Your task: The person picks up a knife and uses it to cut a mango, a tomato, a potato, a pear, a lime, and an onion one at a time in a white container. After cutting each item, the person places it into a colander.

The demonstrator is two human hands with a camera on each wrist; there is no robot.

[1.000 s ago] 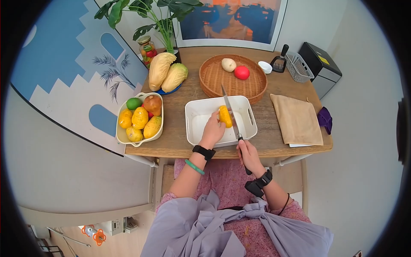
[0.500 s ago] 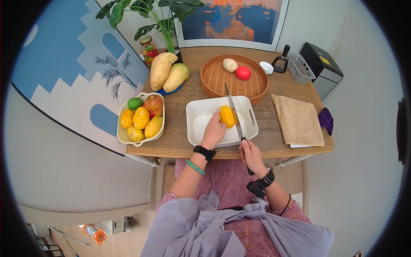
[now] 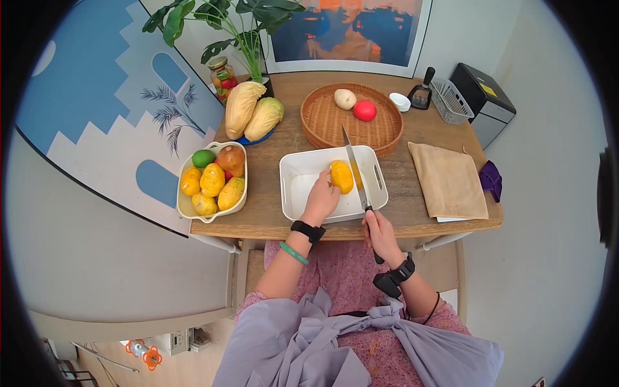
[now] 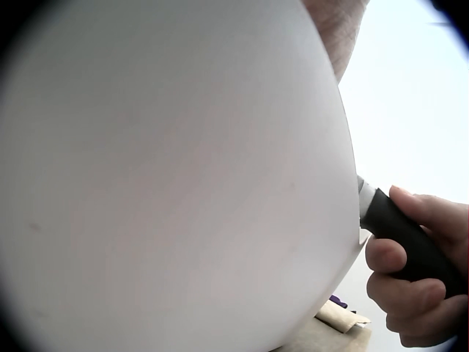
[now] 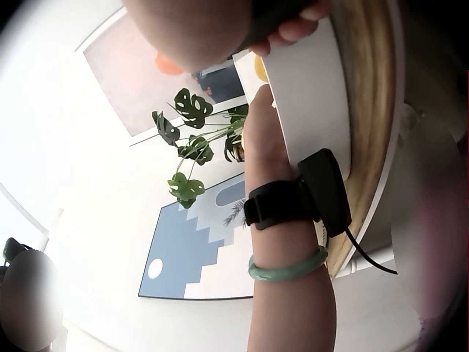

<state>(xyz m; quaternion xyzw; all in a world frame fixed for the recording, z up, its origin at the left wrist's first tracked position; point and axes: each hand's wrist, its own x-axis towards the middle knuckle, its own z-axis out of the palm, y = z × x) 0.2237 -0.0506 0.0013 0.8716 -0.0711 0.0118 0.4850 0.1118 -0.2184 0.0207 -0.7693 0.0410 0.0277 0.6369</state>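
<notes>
Between left-hand fingers point(image 3: 333, 178), yellow fruit point(image 3: 342, 177), beside knife point(image 3: 356, 166)

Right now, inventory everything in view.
Table: one, brown, centre
Tub: one, white, front
Held fruit: one, yellow, left hand
Knife: one, silver, right hand
Bin: one, cream, left
Fruit: seven visible, mostly yellow, bin
Cabbages: two, pale yellow, plate
Plate: one, blue, left
Jar: one, reddish, left
Plant: one, green, left
Wicker tray: one, brown, back
Produce: two, cream and red, tray
Dish: one, white, right
Utensil: one, black, right
Basket: one, grey, right
Box: one, black, right
Cloths: two, tan, purple, right
Pictures: two, multicoloured, behind
Hands: two, bare, front
Wristbands: two, black, wrists
Bangle: one, green, left arm
Clothes: grey, pink, body
</notes>
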